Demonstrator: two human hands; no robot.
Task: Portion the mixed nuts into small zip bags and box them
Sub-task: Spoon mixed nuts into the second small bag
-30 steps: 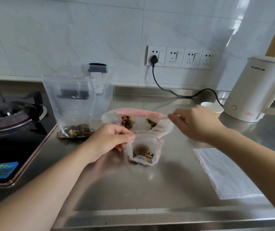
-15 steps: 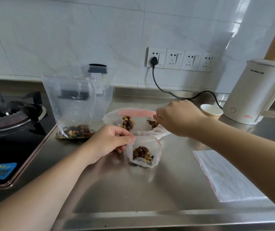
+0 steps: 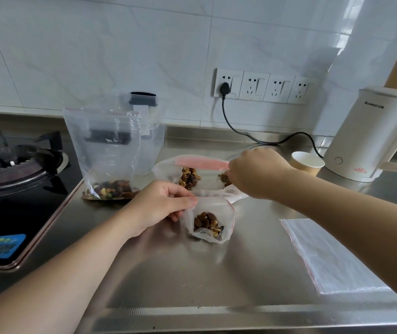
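Left hand [image 3: 159, 208] pinches the rim of the small clear zip bag [image 3: 210, 221], holding it upright and open on the steel counter [image 3: 216, 273] with a little heap of brown mixed nuts [image 3: 207, 222] inside. Right hand [image 3: 256, 173] reaches into the wide red-striped bag [image 3: 199, 165] lying just behind, fingers curled down over nuts there, though whether they grip any I cannot tell. A stack of flat empty bags [image 3: 332, 254] lies to the right.

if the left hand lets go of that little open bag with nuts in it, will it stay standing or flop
The small zip bag is thin, crinkled film, so it probably sags once the left hand releases its rim. The few nuts weigh down the bottom, so it likely slumps rather than slides.
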